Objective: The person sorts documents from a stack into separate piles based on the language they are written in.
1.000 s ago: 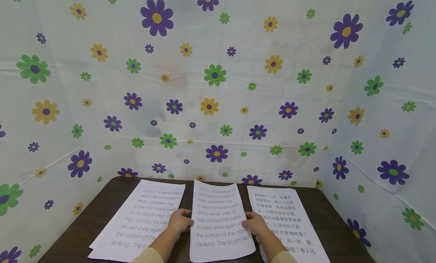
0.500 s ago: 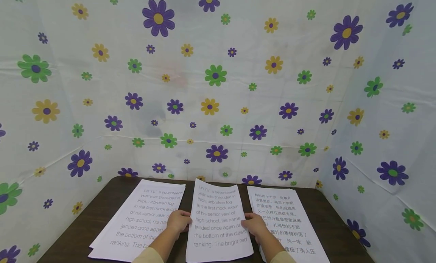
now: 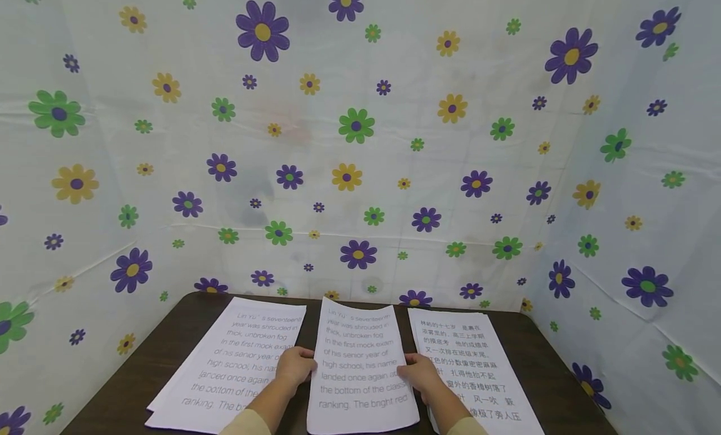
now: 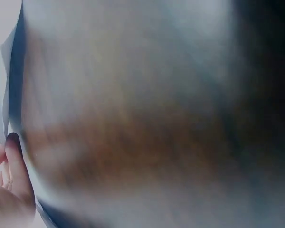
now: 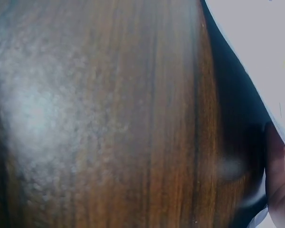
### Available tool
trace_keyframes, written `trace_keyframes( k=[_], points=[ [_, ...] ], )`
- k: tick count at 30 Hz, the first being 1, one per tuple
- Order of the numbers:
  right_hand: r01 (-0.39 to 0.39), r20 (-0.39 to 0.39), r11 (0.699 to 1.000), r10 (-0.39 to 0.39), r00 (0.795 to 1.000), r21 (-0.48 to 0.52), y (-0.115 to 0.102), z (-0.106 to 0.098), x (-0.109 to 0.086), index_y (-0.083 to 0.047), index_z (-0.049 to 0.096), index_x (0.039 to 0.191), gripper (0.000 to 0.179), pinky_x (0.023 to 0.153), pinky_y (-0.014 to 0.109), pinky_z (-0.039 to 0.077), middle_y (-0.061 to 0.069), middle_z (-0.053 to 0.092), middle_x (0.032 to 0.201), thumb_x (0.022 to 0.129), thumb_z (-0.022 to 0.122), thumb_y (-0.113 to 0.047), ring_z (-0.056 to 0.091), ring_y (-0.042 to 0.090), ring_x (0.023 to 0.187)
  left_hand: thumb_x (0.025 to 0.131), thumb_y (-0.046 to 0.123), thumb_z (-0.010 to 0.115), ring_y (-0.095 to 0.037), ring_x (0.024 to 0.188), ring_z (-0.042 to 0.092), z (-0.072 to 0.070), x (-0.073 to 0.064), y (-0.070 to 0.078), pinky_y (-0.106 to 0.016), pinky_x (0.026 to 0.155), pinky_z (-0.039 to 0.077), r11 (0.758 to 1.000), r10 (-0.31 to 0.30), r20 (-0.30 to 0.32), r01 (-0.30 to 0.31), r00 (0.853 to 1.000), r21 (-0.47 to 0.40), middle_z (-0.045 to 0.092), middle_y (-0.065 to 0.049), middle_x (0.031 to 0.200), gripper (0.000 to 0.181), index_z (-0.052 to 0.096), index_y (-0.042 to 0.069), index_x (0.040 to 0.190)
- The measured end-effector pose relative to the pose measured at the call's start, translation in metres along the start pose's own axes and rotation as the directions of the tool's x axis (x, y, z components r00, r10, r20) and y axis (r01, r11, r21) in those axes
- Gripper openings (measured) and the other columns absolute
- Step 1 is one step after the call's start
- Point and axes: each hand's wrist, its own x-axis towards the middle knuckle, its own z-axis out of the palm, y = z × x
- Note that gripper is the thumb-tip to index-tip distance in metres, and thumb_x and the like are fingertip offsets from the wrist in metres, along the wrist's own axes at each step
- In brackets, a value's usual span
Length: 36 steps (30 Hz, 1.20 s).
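Observation:
Printed paper [image 3: 360,366] with large English text lies between both hands in the middle of the head view, its top edge bowed and its corners lifted. The left hand [image 3: 296,365] pinches its left edge, thumb and fingers meeting at the margin. On the opposite edge, the right hand [image 3: 418,371] grips it the same way. In the left wrist view, the left hand [image 4: 19,183] shows at the far left beside the paper. The right wrist view catches the right hand [image 5: 279,175] at the edge of the white paper [image 5: 256,42], which stands raised over the dark wood.
A pile of English-text sheets [image 3: 225,366] lies to the left, slightly fanned, partly under the left forearm. On the right is a pile of sheets with Chinese text [image 3: 473,360], partly covered by the right forearm. The dark wooden table [image 3: 174,325] meets a flower-patterned curtain [image 3: 360,191].
The middle paper's lower end has swung slightly left, and the right hand has shifted a little left with it. The side piles have stayed in place.

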Motion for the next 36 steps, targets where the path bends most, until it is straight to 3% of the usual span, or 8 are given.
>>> trace_keyframes(
  k=[5,9,11,15,18,22,29,36],
  points=[
    [0.010,-0.012,1.000,-0.010,1.000,0.027,0.001,0.001,-0.002,0.011,0.054,0.127,0.045,0.071,0.035,0.057,0.017,0.065,0.101,0.086,0.062,-0.005,0.065,0.019,0.081,0.079,0.002,0.063,-0.017,0.070,0.063,-0.004,-0.001,0.001,-0.030,0.061,0.057,0.994,0.061,-0.059,-0.055,0.996,0.092,0.068,-0.012,0.083,0.019,0.071,-0.006,0.094],
    [0.021,-0.007,0.997,-0.021,1.000,0.069,0.001,0.001,-0.003,0.013,0.053,0.127,0.044,0.071,0.037,0.059,0.020,0.064,0.102,0.086,0.060,-0.002,0.066,0.020,0.081,0.082,0.005,0.065,-0.018,0.071,0.064,-0.007,-0.001,0.004,-0.027,0.059,0.052,0.982,0.137,-0.140,-0.116,0.981,0.149,0.072,-0.013,0.084,0.018,0.073,-0.004,0.095],
    [0.015,-0.007,0.997,-0.015,1.000,0.074,0.001,0.002,-0.003,0.013,0.052,0.128,0.044,0.073,0.038,0.059,0.021,0.063,0.104,0.087,0.060,-0.004,0.066,0.021,0.084,0.084,0.005,0.065,-0.018,0.073,0.065,-0.008,0.000,0.005,-0.027,0.060,0.052,0.983,0.151,-0.165,-0.130,0.975,0.132,0.073,-0.014,0.086,0.019,0.073,-0.004,0.099],
    [0.001,-0.018,0.998,0.000,1.000,0.057,0.001,0.002,-0.001,0.012,0.052,0.129,0.045,0.076,0.041,0.059,0.022,0.062,0.110,0.091,0.060,-0.010,0.065,0.022,0.089,0.087,0.005,0.062,-0.018,0.079,0.066,-0.007,0.003,0.002,-0.030,0.067,0.056,0.993,0.114,-0.120,-0.114,0.986,0.013,0.071,-0.015,0.092,0.026,0.067,-0.008,0.109],
    [0.002,-0.025,0.999,-0.001,1.000,0.053,0.000,0.002,-0.001,0.012,0.052,0.129,0.046,0.074,0.040,0.059,0.024,0.061,0.113,0.091,0.060,-0.012,0.064,0.022,0.088,0.089,0.006,0.060,-0.017,0.081,0.066,-0.006,0.006,-0.002,-0.032,0.071,0.057,0.994,0.044,-0.057,-0.050,0.997,-0.096,0.070,-0.014,0.096,0.032,0.063,-0.009,0.117],
    [0.003,-0.031,0.998,-0.001,1.000,0.062,0.001,0.001,-0.002,0.011,0.050,0.133,0.049,0.072,0.038,0.059,0.027,0.060,0.116,0.089,0.060,-0.009,0.066,0.020,0.084,0.091,0.008,0.058,-0.015,0.082,0.066,-0.006,0.007,-0.006,-0.032,0.072,0.057,0.983,-0.015,-0.008,0.014,1.000,-0.184,0.069,-0.012,0.099,0.037,0.060,-0.008,0.124],
    [-0.006,-0.072,0.997,0.012,0.997,0.076,0.003,0.001,-0.003,0.007,0.053,0.132,0.050,0.073,0.037,0.058,0.027,0.060,0.120,0.085,0.062,-0.006,0.066,0.020,0.086,0.092,0.010,0.058,-0.013,0.083,0.067,-0.008,0.004,-0.006,-0.032,0.073,0.059,0.973,0.009,0.040,0.000,0.999,-0.229,0.070,-0.012,0.102,0.039,0.058,-0.008,0.127],
    [0.015,-0.123,0.999,-0.010,0.992,0.035,0.001,0.000,-0.003,0.007,0.053,0.133,0.051,0.083,0.046,0.057,0.025,0.064,0.117,0.086,0.063,-0.013,0.066,0.030,0.099,0.092,0.008,0.058,-0.015,0.086,0.069,-0.008,0.000,-0.005,-0.035,0.075,0.060,0.955,0.044,0.058,-0.024,0.997,-0.296,0.070,-0.018,0.109,0.041,0.055,-0.010,0.129]
  ],
)
